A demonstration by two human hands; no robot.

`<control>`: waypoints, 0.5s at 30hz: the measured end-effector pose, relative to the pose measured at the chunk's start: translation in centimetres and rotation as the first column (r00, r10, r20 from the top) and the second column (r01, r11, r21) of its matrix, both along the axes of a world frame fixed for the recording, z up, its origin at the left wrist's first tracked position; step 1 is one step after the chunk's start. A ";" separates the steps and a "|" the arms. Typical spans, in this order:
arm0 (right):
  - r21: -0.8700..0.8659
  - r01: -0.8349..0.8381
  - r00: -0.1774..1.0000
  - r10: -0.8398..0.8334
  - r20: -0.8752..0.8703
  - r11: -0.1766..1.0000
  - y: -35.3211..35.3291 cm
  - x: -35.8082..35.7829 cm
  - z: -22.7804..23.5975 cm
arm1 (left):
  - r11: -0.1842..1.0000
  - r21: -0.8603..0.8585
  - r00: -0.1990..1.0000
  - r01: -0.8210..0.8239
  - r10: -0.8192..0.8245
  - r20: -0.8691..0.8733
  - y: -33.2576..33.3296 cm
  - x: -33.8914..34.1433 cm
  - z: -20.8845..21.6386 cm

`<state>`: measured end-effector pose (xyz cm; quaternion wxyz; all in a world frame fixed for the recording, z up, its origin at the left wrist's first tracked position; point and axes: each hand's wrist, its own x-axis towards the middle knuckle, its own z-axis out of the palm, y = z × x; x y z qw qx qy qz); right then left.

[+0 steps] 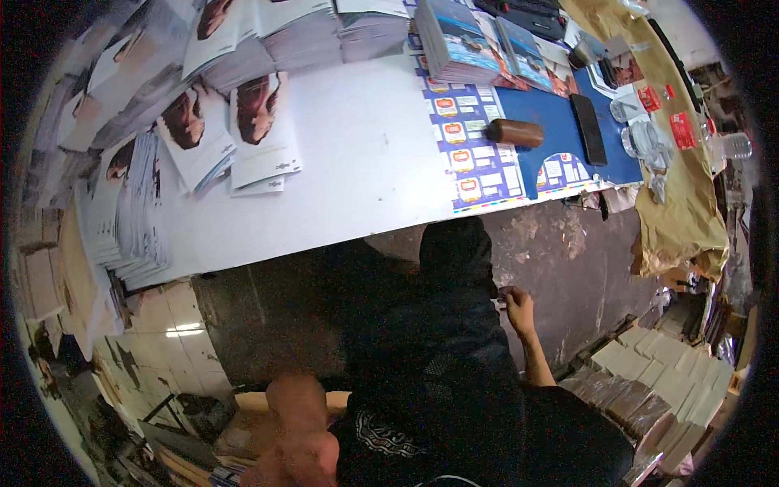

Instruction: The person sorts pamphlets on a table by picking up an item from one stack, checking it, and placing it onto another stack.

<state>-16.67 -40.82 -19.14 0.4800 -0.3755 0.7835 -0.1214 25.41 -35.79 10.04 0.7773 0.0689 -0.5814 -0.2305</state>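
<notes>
My right hand (pixel 517 308) is held low, below the table's near edge and beside my dark clothing. Its fingers are pinched together next to the cloth. A small pale bit shows at the fingertips, too small to name. Bare skin of my left arm (pixel 300 418) shows at the lower left, bent and smeared by motion; no fingers can be made out there. Neither hand touches the white tabletop (pixel 349 154). The booklets (pixel 260 130) nearest the bare tabletop have white covers with a dark brown picture.
Stacks of booklets (pixel 300 36) line the table's far side. On the right are a brown cylinder (pixel 516 133), a black phone (pixel 588 130), a blue sheet (pixel 556 122) and plastic bottles (pixel 733 146). Brown paper (pixel 677 219) hangs over the edge. Paper stacks (pixel 665 369) stand at lower right.
</notes>
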 end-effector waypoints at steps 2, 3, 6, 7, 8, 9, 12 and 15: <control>-0.275 -0.255 0.945 0.300 0.132 0.927 1.2 -1.4 -0.9 | 0.976 0.188 0.994 0.109 -0.105 -0.032 -0.1 0.6 3.1; -0.287 -0.289 0.927 0.341 0.153 0.913 0.7 -0.4 -1.5 | 0.903 0.364 0.974 0.226 -0.215 -0.070 -0.2 0.7 4.3; -0.303 -0.449 0.873 0.485 0.051 0.840 -2.8 2.5 -7.4 | 0.911 0.357 0.973 0.209 -0.157 -0.168 0.6 0.5 5.1; -0.352 -0.266 0.922 0.343 0.180 0.898 -4.3 3.8 -10.6 | 0.911 0.368 0.979 0.184 -0.136 -0.153 1.5 0.0 5.8; -0.367 -0.061 0.932 0.184 0.312 0.928 -5.8 5.1 -14.7 | 0.853 0.504 0.973 0.140 -0.025 -0.227 2.6 -0.9 6.9; -0.432 -0.100 0.927 0.242 0.288 0.896 -8.1 2.9 -20.3 | 0.775 0.616 0.950 0.139 0.071 -0.303 3.0 -0.9 7.5; -0.802 -0.108 0.840 0.486 0.243 0.588 -15.9 -4.0 -29.7 | 0.874 0.479 0.965 0.084 0.049 -0.258 2.1 1.8 4.7; -0.759 -0.084 0.896 0.382 0.226 0.645 -17.6 -1.1 -32.5 | 0.525 0.845 0.994 -0.103 0.072 0.076 3.9 4.2 1.8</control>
